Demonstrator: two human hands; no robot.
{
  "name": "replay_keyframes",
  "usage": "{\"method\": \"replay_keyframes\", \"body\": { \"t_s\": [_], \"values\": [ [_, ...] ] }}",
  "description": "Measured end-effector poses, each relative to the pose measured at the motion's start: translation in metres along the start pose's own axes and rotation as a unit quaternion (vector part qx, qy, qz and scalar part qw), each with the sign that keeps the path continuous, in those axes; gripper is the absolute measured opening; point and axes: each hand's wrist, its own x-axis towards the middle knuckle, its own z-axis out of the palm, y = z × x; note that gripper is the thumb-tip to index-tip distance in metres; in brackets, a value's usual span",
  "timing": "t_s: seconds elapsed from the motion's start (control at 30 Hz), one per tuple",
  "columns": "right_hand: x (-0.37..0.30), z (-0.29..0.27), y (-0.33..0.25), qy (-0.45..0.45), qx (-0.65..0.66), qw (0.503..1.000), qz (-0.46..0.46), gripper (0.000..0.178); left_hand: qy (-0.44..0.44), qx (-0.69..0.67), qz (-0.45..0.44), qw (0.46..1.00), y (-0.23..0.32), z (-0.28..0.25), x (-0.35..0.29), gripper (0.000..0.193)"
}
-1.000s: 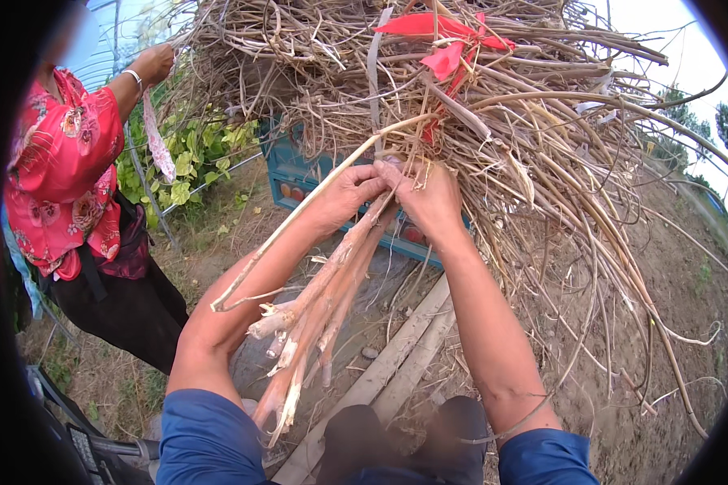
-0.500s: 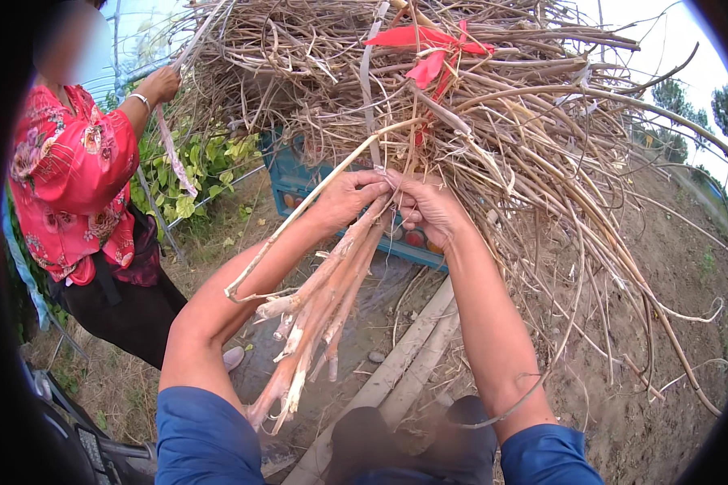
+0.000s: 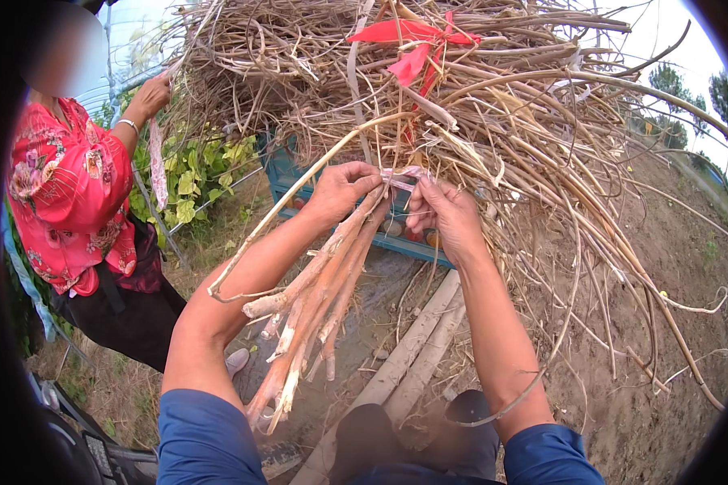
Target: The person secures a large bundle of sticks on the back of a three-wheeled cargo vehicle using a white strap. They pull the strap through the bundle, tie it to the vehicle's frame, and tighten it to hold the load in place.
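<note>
Several thick, peeling sticks (image 3: 319, 299) hang together in front of a large load of dry branches (image 3: 299, 89), their cut ends toward me. At the top of these sticks, my left hand (image 3: 341, 194) is closed, thumb and fingers pinching a pale cloth strip (image 3: 402, 175). A short way to the right, my right hand (image 3: 449, 217) grips the other part of that strip between thumb and curled fingers. The strip stretches across the sticks between both hands. A light strap (image 3: 353, 81) runs down the load just above. Fingertip details are partly hidden.
A red ribbon (image 3: 412, 50) is knotted on the load, which rests on a blue cart bed (image 3: 277, 174). At left, a person in a red flowered top (image 3: 73, 186) holds another strip (image 3: 158, 162). Long branches (image 3: 623, 267) jut right. Wooden planks (image 3: 416, 356) lie below.
My right hand has moved right, away from my left hand, and a length of the strip now shows between them. The other person's hand is slightly further left in view.
</note>
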Motion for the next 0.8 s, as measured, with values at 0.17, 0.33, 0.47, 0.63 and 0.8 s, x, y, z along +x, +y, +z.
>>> {"method": "replay_keyframes", "body": {
  "t_s": [0.17,0.33,0.47,0.63,0.8],
  "values": [
    [0.017,0.010,0.006,0.078,0.148,0.985,-0.047,0.028,0.061,-0.041,0.003,0.997,-0.009,0.008,0.007,0.017],
    [0.022,0.024,0.017,0.157,0.180,0.968,-0.075,0.030,0.116,0.001,0.006,0.993,-0.008,0.009,0.008,0.022],
    [0.020,0.029,0.019,0.171,0.196,0.961,-0.092,0.032,0.141,0.019,0.001,0.990,-0.001,0.011,0.016,0.026],
    [0.022,0.031,0.021,0.164,0.171,0.966,-0.101,0.033,0.121,-0.035,0.034,0.991,0.004,0.009,0.017,0.028],
    [0.032,0.038,0.027,0.136,-0.009,0.978,-0.159,0.034,0.107,0.013,-0.016,0.994,-0.005,0.005,0.030,0.028]
  ]
}}
